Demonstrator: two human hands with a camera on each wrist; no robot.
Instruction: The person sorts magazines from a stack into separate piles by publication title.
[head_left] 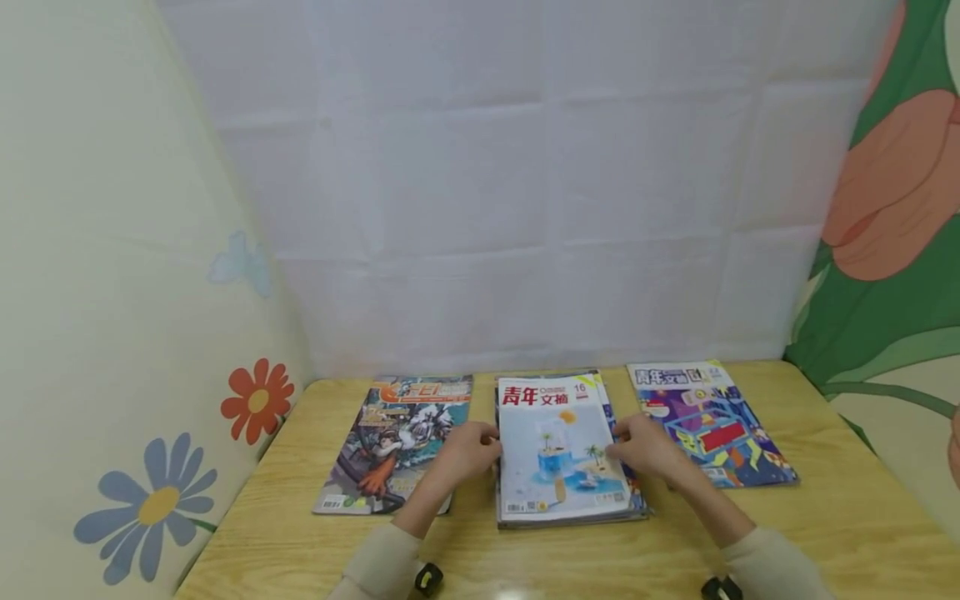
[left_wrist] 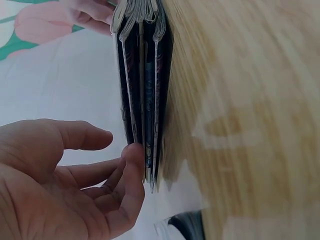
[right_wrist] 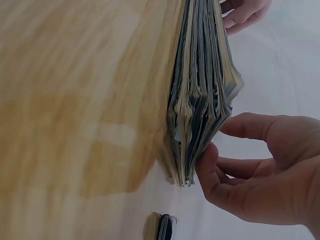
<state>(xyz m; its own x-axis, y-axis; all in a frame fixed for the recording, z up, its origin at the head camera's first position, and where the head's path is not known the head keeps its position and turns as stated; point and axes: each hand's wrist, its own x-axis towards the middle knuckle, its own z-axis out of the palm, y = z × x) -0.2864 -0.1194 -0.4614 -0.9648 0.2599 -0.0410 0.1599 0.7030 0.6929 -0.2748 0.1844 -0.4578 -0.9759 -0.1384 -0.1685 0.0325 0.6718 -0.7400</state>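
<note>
A stack of several magazines lies on the table, topped by a white magazine point(head_left: 558, 446) with red lettering and a beach picture. My left hand point(head_left: 471, 450) is at its left side; in the left wrist view, bent fingertips point(left_wrist: 134, 152) touch the spines point(left_wrist: 142, 90), thumb held apart. On the opposite side is my right hand point(head_left: 648, 446). The right wrist view shows its fingers point(right_wrist: 207, 155) against the uneven page edges point(right_wrist: 200, 95), with the thumb near the stack's upper edge. Darker covers stick out a little from under the top magazine.
To the left lies a comic-style magazine point(head_left: 401, 442), under the left forearm in the head view. A purple and blue magazine point(head_left: 712, 425) lies to the right. The wooden table point(head_left: 585, 562) meets a white cloth backdrop point(head_left: 525, 183), with painted walls at both sides.
</note>
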